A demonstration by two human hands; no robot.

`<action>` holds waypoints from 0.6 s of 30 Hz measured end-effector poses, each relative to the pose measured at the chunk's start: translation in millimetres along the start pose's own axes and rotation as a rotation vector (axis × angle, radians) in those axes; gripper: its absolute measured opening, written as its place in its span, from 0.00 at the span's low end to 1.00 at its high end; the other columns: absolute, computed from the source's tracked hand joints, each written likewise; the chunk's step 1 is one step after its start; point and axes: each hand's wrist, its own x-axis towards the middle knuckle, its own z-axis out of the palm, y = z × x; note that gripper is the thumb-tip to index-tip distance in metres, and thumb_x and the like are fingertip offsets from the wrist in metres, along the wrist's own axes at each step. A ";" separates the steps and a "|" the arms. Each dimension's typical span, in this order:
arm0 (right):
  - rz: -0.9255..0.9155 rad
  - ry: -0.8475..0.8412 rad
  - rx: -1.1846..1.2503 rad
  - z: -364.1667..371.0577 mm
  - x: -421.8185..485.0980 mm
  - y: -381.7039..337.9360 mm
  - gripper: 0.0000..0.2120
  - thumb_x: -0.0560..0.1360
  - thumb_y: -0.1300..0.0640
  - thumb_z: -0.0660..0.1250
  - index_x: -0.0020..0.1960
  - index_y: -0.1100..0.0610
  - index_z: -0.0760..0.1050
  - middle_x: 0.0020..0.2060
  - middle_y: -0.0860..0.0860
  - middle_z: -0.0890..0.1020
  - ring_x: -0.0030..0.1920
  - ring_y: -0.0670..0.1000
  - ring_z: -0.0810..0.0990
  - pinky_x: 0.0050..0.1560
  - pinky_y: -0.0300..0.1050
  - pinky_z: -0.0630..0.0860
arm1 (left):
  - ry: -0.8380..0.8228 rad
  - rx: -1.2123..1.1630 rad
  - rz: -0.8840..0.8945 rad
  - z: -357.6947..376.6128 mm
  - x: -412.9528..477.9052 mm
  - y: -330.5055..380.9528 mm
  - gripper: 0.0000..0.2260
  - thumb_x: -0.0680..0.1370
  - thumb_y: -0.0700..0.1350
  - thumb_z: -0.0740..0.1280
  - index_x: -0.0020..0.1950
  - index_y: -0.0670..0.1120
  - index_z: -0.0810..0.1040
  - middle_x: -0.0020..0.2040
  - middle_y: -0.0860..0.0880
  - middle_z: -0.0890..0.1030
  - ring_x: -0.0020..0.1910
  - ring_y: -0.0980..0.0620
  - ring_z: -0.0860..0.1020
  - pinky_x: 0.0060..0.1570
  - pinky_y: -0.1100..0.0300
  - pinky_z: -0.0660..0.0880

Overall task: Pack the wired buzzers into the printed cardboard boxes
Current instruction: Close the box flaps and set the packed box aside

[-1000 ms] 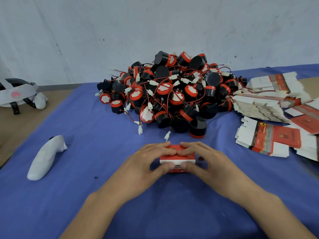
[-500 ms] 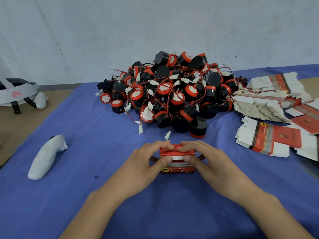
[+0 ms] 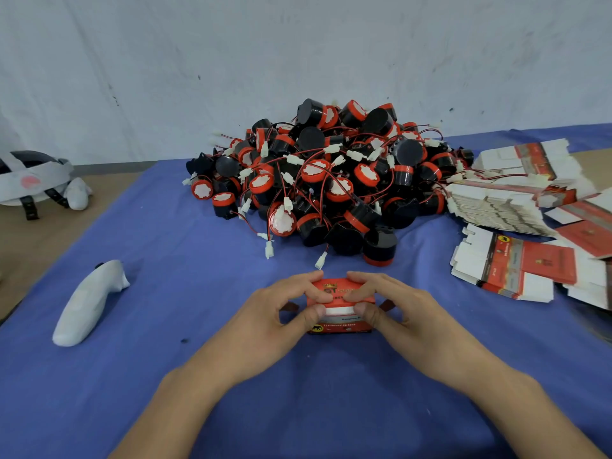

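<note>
A red printed cardboard box (image 3: pixel 341 321) sits on the blue cloth in front of me, held between both hands. My left hand (image 3: pixel 271 319) grips its left end, thumb on the front face and fingers on the top flap. My right hand (image 3: pixel 400 313) grips the right end the same way. Behind the box lies a big pile of black and red wired buzzers (image 3: pixel 331 180) with white connectors. Flat unfolded boxes (image 3: pixel 516 266) lie in stacks at the right. What is inside the held box is hidden.
A white controller (image 3: pixel 87 303) lies on the blue cloth (image 3: pixel 185 260) at the left. A white headset with straps (image 3: pixel 36 180) rests on the brown table at far left. A pale wall runs behind the pile. More flat box stacks (image 3: pixel 500 207) crowd the far right.
The box has been tipped up so its printed front face shows. Both hands shifted on it, fingers now pressing on the top flap.
</note>
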 end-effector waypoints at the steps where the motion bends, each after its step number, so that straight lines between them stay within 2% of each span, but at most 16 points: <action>1: 0.003 0.000 -0.001 0.0 -0.1 0.0 0.08 0.82 0.49 0.64 0.55 0.36 0.77 0.67 0.29 0.72 0.55 0.35 0.78 0.52 0.30 0.72 | 0.008 0.004 0.012 -0.1 -0.4 -0.7 0.08 0.80 0.52 0.68 0.54 0.66 0.79 0.68 0.72 0.71 0.61 0.64 0.77 0.61 0.60 0.76; 6: 0.019 -0.010 -0.008 -1.6 -0.7 1.7 0.07 0.78 0.49 0.70 0.53 0.37 0.78 0.66 0.26 0.71 0.53 0.38 0.78 0.50 0.32 0.72 | 0.018 0.016 0.061 -0.2 -2.6 -3.7 0.10 0.80 0.51 0.68 0.54 0.67 0.80 0.69 0.69 0.72 0.64 0.62 0.76 0.63 0.57 0.75; 10: 0.005 -0.030 -0.040 -3.0 0.0 2.9 0.13 0.76 0.47 0.72 0.57 0.33 0.74 0.67 0.26 0.70 0.54 0.41 0.78 0.52 0.34 0.72 | 0.021 0.051 0.084 1.0 -1.4 -4.3 0.09 0.76 0.55 0.71 0.55 0.67 0.78 0.69 0.67 0.72 0.66 0.60 0.75 0.65 0.52 0.74; 14: -0.007 -0.025 -0.035 -2.7 1.0 5.4 0.15 0.76 0.52 0.73 0.52 0.31 0.76 0.67 0.27 0.71 0.53 0.42 0.79 0.51 0.36 0.73 | 0.021 0.058 0.091 0.9 0.7 -5.6 0.09 0.77 0.53 0.72 0.54 0.65 0.79 0.69 0.67 0.73 0.67 0.60 0.74 0.64 0.52 0.74; 18: -0.006 -0.029 -0.022 -3.1 2.5 5.8 0.14 0.76 0.52 0.73 0.51 0.31 0.77 0.68 0.28 0.71 0.55 0.41 0.79 0.51 0.35 0.73 | 0.019 0.042 0.080 -0.1 1.7 -2.9 0.08 0.72 0.62 0.68 0.51 0.67 0.80 0.68 0.69 0.73 0.66 0.63 0.73 0.64 0.57 0.74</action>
